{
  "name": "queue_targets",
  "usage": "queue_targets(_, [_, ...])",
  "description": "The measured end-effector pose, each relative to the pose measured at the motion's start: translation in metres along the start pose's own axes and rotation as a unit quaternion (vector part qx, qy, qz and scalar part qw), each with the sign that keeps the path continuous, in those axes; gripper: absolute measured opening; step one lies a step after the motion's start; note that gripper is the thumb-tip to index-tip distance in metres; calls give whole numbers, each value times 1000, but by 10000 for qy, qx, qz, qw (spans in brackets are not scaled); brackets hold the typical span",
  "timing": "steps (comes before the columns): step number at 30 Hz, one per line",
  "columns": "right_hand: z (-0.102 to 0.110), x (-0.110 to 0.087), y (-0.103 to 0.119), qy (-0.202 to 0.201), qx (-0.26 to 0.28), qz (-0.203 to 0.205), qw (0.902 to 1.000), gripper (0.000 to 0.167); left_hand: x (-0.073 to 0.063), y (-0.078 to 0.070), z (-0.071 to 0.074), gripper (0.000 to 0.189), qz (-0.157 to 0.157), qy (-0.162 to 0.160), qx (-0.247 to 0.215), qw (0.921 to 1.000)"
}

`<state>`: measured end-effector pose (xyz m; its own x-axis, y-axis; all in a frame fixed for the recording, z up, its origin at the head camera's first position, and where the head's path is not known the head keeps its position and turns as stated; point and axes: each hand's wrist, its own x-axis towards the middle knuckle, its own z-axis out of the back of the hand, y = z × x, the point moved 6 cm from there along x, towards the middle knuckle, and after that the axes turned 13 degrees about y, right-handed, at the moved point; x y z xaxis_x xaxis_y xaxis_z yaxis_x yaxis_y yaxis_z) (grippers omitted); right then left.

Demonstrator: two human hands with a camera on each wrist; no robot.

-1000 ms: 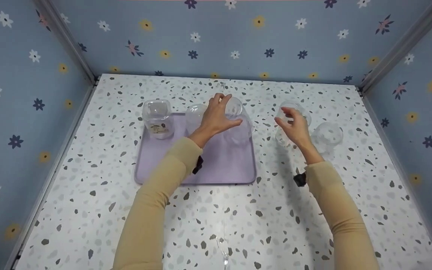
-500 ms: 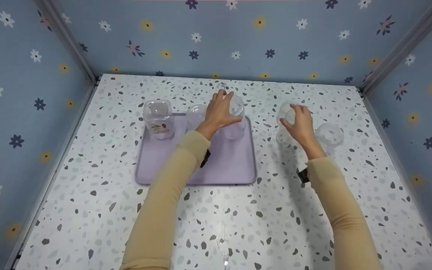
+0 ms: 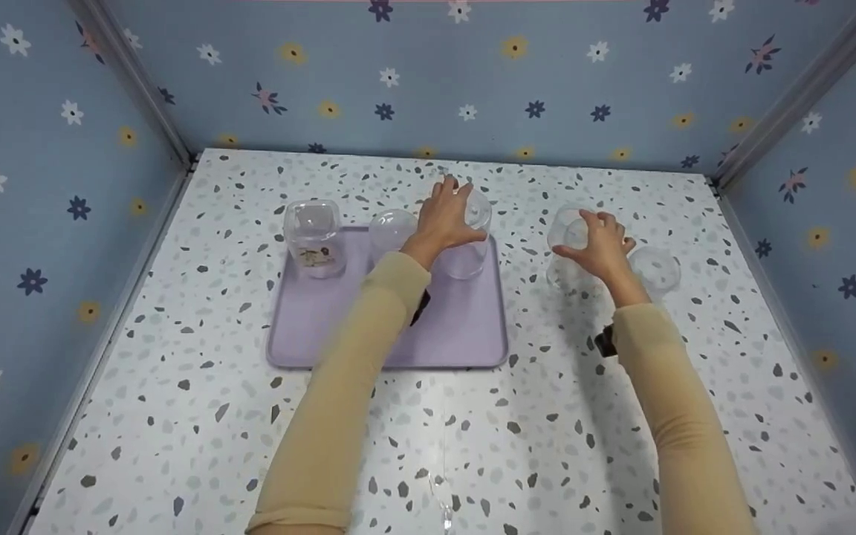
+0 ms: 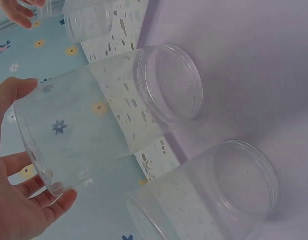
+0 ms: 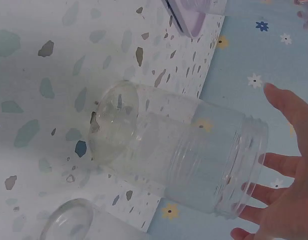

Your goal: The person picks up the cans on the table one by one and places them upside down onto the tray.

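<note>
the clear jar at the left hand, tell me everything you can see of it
The clear jar is a round cylinder that looks like plastic, colourless and smooth, with no label in sight; the flowered wall and speckled tabletop show through it. Rings circle its lower end, which rests on the far part of the purple tray. It stands roughly upright. The left hand curves its thumb and fingers around the upper end; how firmly can't be told. Nothing is visible inside.

A transparent cylindrical plastic jar (image 5: 179, 150) was stood on a white, flecked bench (image 5: 28, 75). Its ridged rim (image 5: 250, 165) was flanked by the right hand (image 5: 296, 197), whose thumb was held apart. Near the jar, a second transparent, rounded container (image 5: 68, 225) was partly shown; farther off, a pale purple tray (image 5: 195, 22) was glimpsed.
</note>
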<state>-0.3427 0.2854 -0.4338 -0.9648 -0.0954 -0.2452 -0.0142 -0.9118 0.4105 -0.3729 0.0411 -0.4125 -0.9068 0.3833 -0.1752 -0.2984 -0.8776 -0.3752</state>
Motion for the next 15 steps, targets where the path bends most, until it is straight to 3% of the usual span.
queue_targets(6, [0,2,-7,359,159,-223,9990,86,4,-3,-1,85,72,172,68,9998])
queue_targets(15, [1,4,-10,565,203,-258,9979,88,11,-6,-2,87,185,390,196,9989])
